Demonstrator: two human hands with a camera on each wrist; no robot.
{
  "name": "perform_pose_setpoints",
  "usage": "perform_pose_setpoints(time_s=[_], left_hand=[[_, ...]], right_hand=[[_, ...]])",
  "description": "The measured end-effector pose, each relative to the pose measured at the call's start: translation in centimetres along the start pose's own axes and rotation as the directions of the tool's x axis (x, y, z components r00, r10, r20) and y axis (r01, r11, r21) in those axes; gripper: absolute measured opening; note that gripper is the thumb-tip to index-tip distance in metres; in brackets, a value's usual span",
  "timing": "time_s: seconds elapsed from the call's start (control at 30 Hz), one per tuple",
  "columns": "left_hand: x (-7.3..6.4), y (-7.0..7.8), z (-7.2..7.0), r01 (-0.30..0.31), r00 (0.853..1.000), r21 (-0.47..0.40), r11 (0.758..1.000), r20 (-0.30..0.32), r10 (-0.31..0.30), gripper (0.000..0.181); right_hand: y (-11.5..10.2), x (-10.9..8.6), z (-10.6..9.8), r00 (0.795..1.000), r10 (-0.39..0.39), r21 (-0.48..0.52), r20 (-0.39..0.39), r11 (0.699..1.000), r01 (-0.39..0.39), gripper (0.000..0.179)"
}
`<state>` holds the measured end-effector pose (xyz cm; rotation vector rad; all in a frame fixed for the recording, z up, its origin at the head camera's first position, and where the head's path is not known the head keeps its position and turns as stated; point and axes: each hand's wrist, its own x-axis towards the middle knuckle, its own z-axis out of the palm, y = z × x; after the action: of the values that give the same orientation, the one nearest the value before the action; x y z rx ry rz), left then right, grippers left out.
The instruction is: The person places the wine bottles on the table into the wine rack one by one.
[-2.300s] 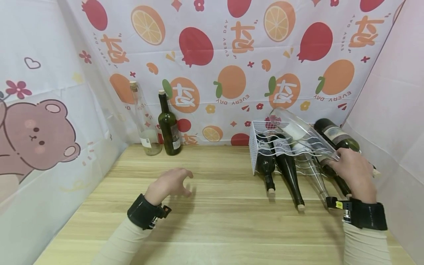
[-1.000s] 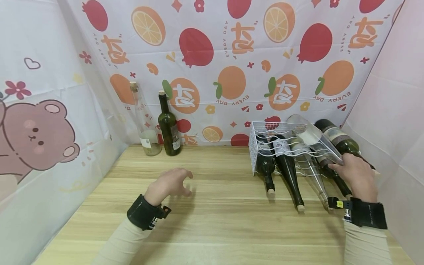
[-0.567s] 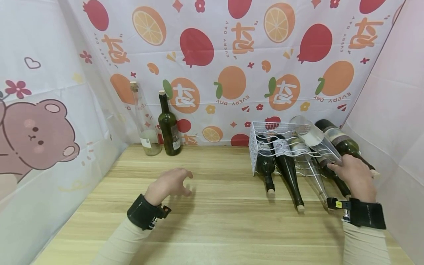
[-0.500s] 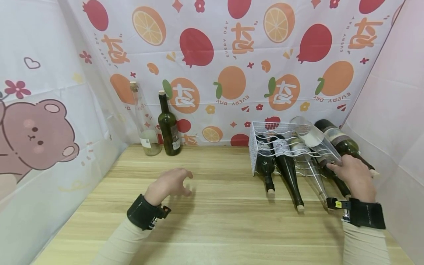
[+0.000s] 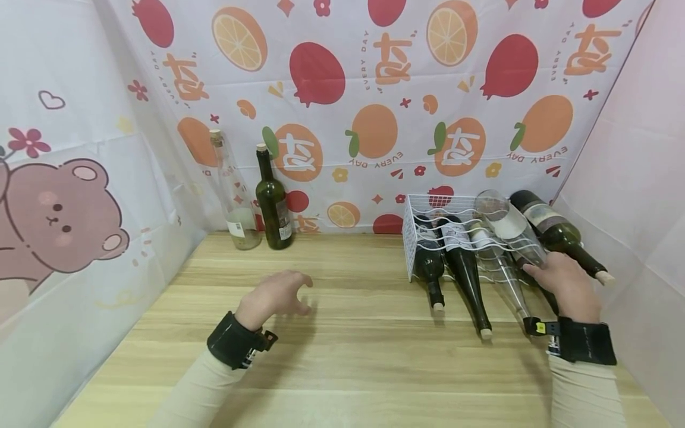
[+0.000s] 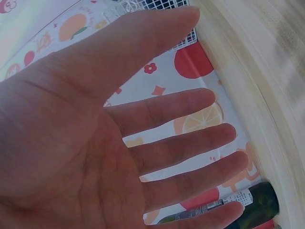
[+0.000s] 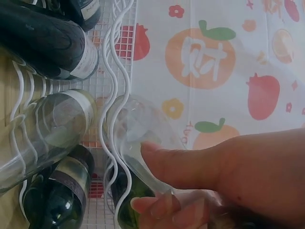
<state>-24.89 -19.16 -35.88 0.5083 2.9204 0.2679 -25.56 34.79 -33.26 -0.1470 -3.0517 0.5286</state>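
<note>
My right hand [image 5: 570, 286] curls round the neck end of a clear glass bottle [image 5: 506, 220], which slants across the top tier of a white wire wine rack [image 5: 408, 241]. In the right wrist view, thumb and fingers wrap this bottle, and its neck is hidden. To its right on the top lies a dark green bottle [image 5: 556, 232] with a corked neck. Below lie two dark bottles, one a black-green bottle [image 5: 471, 279], a clear bottle [image 5: 505, 276] and another dark one partly covered by my hand. My left hand [image 5: 274, 295] hovers over the table, fingers spread, holding nothing.
At the back left stand a corked clear bottle [image 5: 238, 208] and a corked green bottle [image 5: 273, 205] upright. A fruit-print curtain [image 5: 353, 142] closes off the back, with white sheets at both sides. The wooden table [image 5: 353, 356] extends in front of the rack.
The clear bottle in my right hand has come down and swung right, close beside the top green bottle. My right hand has shifted slightly left since half a second ago. The left hand stays put.
</note>
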Motion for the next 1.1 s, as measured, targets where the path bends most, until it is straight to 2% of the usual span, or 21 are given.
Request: perform_pose_setpoints(time_s=[0.3, 0.57, 0.67, 0.73, 0.9, 1.0, 1.1], left_hand=[[0.1, 0.1, 0.0, 0.002, 1.0, -0.003, 1.0, 0.02, -0.002, 0.056], [0.0, 0.2, -0.1, 0.005, 1.0, -0.003, 1.0, 0.029, -0.005, 0.057], [-0.1, 0.3, 0.0, 0.002, 0.999, -0.007, 1.0, 0.032, -0.002, 0.057], [-0.1, 0.3, 0.0, 0.0, 1.0, -0.008, 1.0, 0.031, 0.0, 0.056], [-0.1, 0.1, 0.0, 0.004, 1.0, -0.013, 1.0, 0.025, -0.004, 0.055], [-0.2, 0.0, 0.0, 0.004, 1.0, -0.013, 1.0, 0.024, -0.004, 0.055], [-0.2, 0.0, -0.1, 0.003, 1.0, -0.009, 1.0, 0.024, -0.002, 0.056]], right_hand=[[-0.5, 0.2, -0.5, 0.992, 0.006, -0.043, 0.123, 0.999, -0.001, 0.048], [-0.7, 0.1, -0.2, 0.982, 0.013, 0.03, 0.187, 0.999, -0.019, 0.05], [-0.5, 0.1, -0.1, 0.979, -0.003, 0.029, 0.203, 1.0, -0.003, 0.051], [-0.4, 0.2, -0.2, 0.974, -0.011, 0.066, 0.226, 0.998, -0.004, 0.05], [0.1, 0.1, -0.9, 0.959, -0.017, 0.154, 0.284, 0.988, -0.028, 0.049], [0.2, -0.3, -1.4, 0.951, -0.04, 0.155, 0.305, 0.988, -0.008, 0.053], [0.4, -0.8, -1.9, 0.942, -0.066, 0.208, 0.329, 0.978, -0.004, 0.053]])
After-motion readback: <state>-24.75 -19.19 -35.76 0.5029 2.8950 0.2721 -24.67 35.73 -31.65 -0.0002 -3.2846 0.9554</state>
